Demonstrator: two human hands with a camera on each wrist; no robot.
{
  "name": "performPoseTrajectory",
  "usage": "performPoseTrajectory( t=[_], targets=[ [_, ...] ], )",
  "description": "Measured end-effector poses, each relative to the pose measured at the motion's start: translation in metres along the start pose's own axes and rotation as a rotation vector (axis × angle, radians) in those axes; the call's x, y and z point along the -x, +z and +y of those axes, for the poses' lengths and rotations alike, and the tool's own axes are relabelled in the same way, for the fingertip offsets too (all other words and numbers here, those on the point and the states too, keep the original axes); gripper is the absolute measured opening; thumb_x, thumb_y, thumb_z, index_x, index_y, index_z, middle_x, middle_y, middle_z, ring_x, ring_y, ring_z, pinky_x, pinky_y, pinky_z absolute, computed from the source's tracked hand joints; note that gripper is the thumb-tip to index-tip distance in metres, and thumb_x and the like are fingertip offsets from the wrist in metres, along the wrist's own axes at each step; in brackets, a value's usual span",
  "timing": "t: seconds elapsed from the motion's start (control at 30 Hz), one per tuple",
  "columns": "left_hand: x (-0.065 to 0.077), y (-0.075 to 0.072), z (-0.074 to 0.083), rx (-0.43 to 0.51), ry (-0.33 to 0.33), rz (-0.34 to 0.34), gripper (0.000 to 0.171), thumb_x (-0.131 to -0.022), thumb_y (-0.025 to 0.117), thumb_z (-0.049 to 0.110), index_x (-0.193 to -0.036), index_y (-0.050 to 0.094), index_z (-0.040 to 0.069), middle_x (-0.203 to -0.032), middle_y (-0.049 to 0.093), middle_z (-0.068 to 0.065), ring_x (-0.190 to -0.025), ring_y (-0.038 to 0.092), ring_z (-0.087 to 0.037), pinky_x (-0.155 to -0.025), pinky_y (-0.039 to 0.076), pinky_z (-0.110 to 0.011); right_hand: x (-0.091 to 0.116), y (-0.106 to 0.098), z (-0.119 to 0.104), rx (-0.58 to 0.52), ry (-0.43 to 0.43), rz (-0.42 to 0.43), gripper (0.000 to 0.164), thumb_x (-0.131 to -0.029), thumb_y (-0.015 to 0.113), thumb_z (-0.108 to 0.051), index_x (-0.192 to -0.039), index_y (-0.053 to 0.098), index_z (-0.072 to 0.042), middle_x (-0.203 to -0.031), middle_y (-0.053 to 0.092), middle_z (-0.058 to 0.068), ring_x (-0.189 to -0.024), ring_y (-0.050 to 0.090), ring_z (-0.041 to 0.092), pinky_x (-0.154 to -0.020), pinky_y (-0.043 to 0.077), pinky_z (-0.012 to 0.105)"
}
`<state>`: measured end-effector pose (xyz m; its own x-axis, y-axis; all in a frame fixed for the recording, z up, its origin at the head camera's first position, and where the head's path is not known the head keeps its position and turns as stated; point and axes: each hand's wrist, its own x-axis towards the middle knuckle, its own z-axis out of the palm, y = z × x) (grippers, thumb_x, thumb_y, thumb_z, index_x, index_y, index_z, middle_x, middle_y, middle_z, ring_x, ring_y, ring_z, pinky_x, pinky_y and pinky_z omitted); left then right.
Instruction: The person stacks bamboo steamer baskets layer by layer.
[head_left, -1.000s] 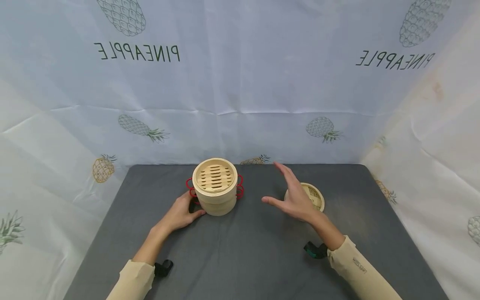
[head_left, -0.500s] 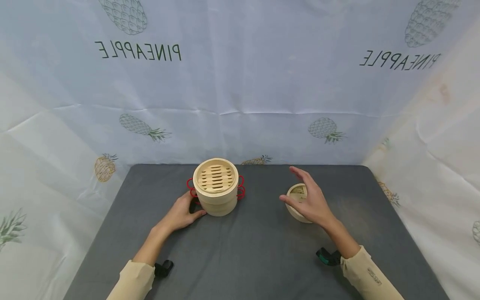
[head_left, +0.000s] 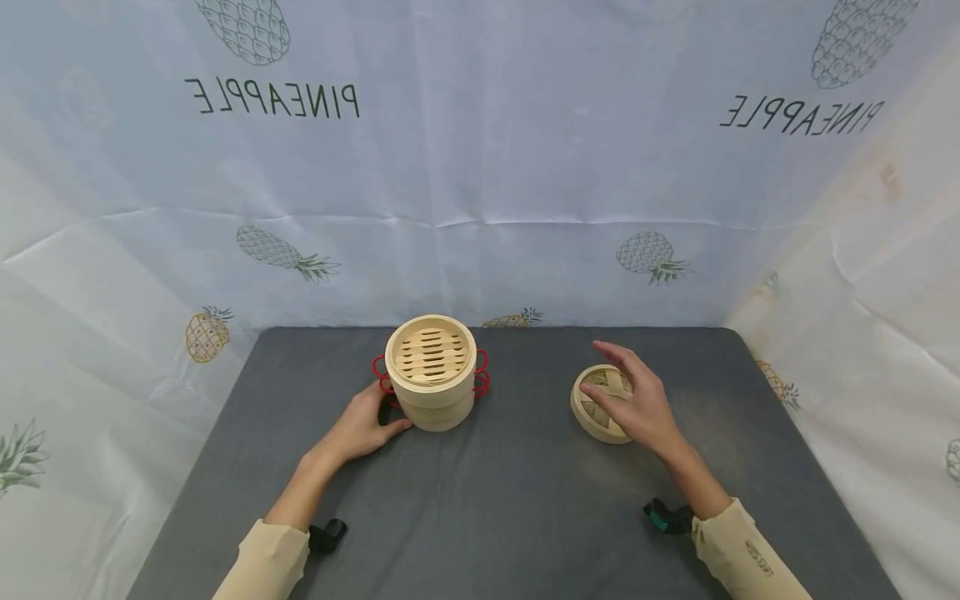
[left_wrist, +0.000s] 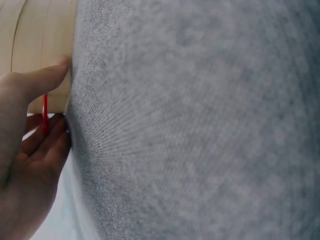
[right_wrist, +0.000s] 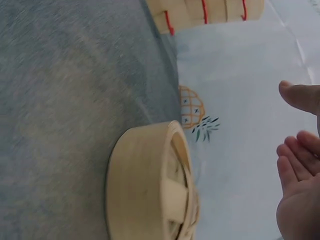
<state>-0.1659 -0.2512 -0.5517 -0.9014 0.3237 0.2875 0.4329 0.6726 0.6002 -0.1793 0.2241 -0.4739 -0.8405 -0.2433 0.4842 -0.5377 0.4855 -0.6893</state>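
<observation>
A stack of bamboo steamer baskets [head_left: 435, 400] with red side handles stands on the grey table, its slatted top showing. At the stack's lower left side, my left hand [head_left: 362, 427] has its thumb against the front wall [left_wrist: 56, 47] and its fingers reaching round beside a red handle [left_wrist: 45, 112]. To the right sits the round woven bamboo lid [head_left: 596, 423], flat on the table. Above that lid my right hand [head_left: 643, 408] hovers with thumb and fingers spread, holding nothing. In the right wrist view, space separates the hand [right_wrist: 302, 175] from the lid [right_wrist: 137, 187].
The dark grey table [head_left: 480, 517] meets a white curtain [head_left: 480, 167] printed with pineapples at its back edge. More curtain [head_left: 82, 333] hangs along the left and right sides. A black wrist device [head_left: 327, 536] sits below the left hand, another [head_left: 667, 517] below the right.
My right hand has moved right and slightly lower, from left of the lid to above it, thumb and fingers still apart. My left hand and the steamer stack stay where they were.
</observation>
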Motion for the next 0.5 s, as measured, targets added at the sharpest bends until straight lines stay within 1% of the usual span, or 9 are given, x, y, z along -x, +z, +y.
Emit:
performPoseTrajectory(
  t=[0.07, 0.1, 0.13, 0.17, 0.27, 0.33, 0.4, 0.47, 0.5],
  targets=[
    [0.0, 0.005, -0.011, 0.01, 0.028, 0.017, 0.066, -0.089, 0.091, 0.034, -0.143, 0.061, 0.009, -0.124, 0.07, -0.015, -0.107, 0.07, -0.027, -0.085, 0.06, -0.044, 0.002, -0.001, 0.003, 0.019, 0.002, -0.003, 0.067, -0.087, 0.089, 0.0, -0.149, 0.064, -0.009, -0.147, 0.067, 0.017, -0.137, 0.062, 0.025, -0.113, 0.04, 0.004],
    [0.001, 0.008, -0.017, 0.008, 0.038, 0.02, 0.067, -0.09, 0.091, 0.036, -0.143, 0.061, 0.01, -0.124, 0.069, -0.014, -0.106, 0.069, -0.026, -0.084, 0.059, -0.042, 0.003, -0.002, 0.004, 0.032, 0.004, -0.005, 0.064, -0.087, 0.089, -0.002, -0.146, 0.066, -0.01, -0.144, 0.068, 0.015, -0.133, 0.063, 0.027, -0.111, 0.041, 0.005],
    [0.001, 0.01, -0.021, 0.006, 0.041, 0.022, 0.067, -0.09, 0.091, 0.038, -0.143, 0.061, 0.011, -0.124, 0.069, -0.014, -0.105, 0.069, -0.025, -0.083, 0.059, -0.04, 0.005, -0.002, 0.006, 0.04, 0.007, -0.008, 0.06, -0.088, 0.089, -0.002, -0.144, 0.068, -0.011, -0.142, 0.07, 0.014, -0.131, 0.064, 0.028, -0.109, 0.044, 0.007],
    [0.001, 0.01, -0.022, 0.004, 0.04, 0.022, 0.067, -0.09, 0.091, 0.037, -0.143, 0.061, 0.011, -0.123, 0.069, -0.013, -0.105, 0.069, -0.025, -0.083, 0.059, -0.04, 0.006, -0.003, 0.008, 0.05, 0.008, -0.012, 0.057, -0.088, 0.089, -0.003, -0.141, 0.07, -0.011, -0.139, 0.071, 0.013, -0.128, 0.065, 0.029, -0.107, 0.046, 0.01],
    [0.0, 0.006, -0.013, 0.004, 0.028, 0.019, 0.066, -0.089, 0.092, 0.032, -0.142, 0.061, 0.009, -0.123, 0.07, -0.014, -0.104, 0.069, -0.027, -0.084, 0.059, -0.044, 0.01, -0.005, 0.016, 0.082, 0.0, -0.033, 0.047, -0.089, 0.089, -0.005, -0.133, 0.075, -0.01, -0.132, 0.075, 0.01, -0.121, 0.068, 0.029, -0.101, 0.054, 0.023],
    [-0.001, 0.001, -0.002, 0.007, 0.005, 0.007, 0.066, -0.088, 0.092, 0.028, -0.142, 0.061, 0.008, -0.124, 0.07, -0.014, -0.106, 0.07, -0.027, -0.086, 0.06, -0.047, 0.013, -0.006, 0.022, 0.102, -0.008, -0.049, 0.041, -0.088, 0.088, -0.005, -0.128, 0.077, -0.008, -0.128, 0.076, 0.009, -0.118, 0.069, 0.028, -0.097, 0.056, 0.029],
    [-0.002, -0.005, 0.01, 0.005, -0.016, -0.001, 0.065, -0.086, 0.093, 0.023, -0.141, 0.062, 0.006, -0.124, 0.071, -0.015, -0.108, 0.071, -0.03, -0.089, 0.06, -0.053, 0.016, -0.008, 0.029, 0.13, -0.02, -0.055, 0.037, -0.087, 0.089, -0.004, -0.123, 0.079, -0.006, -0.125, 0.077, 0.009, -0.116, 0.071, 0.028, -0.096, 0.057, 0.03],
    [-0.002, -0.008, 0.017, 0.004, -0.028, -0.01, 0.065, -0.086, 0.092, 0.02, -0.141, 0.061, 0.004, -0.124, 0.071, -0.016, -0.108, 0.071, -0.031, -0.09, 0.06, -0.055, 0.018, -0.01, 0.036, 0.158, -0.024, -0.051, 0.033, -0.086, 0.09, -0.003, -0.118, 0.08, -0.005, -0.122, 0.078, 0.01, -0.114, 0.071, 0.028, -0.095, 0.057, 0.026],
    [-0.001, -0.006, 0.013, 0.008, -0.02, -0.007, 0.064, -0.088, 0.091, 0.022, -0.141, 0.061, 0.004, -0.124, 0.071, -0.016, -0.108, 0.071, -0.029, -0.089, 0.061, -0.051, 0.019, -0.011, 0.04, 0.175, -0.023, -0.046, 0.032, -0.085, 0.09, -0.003, -0.115, 0.081, -0.006, -0.12, 0.079, 0.01, -0.112, 0.072, 0.028, -0.095, 0.056, 0.023]
  ],
)
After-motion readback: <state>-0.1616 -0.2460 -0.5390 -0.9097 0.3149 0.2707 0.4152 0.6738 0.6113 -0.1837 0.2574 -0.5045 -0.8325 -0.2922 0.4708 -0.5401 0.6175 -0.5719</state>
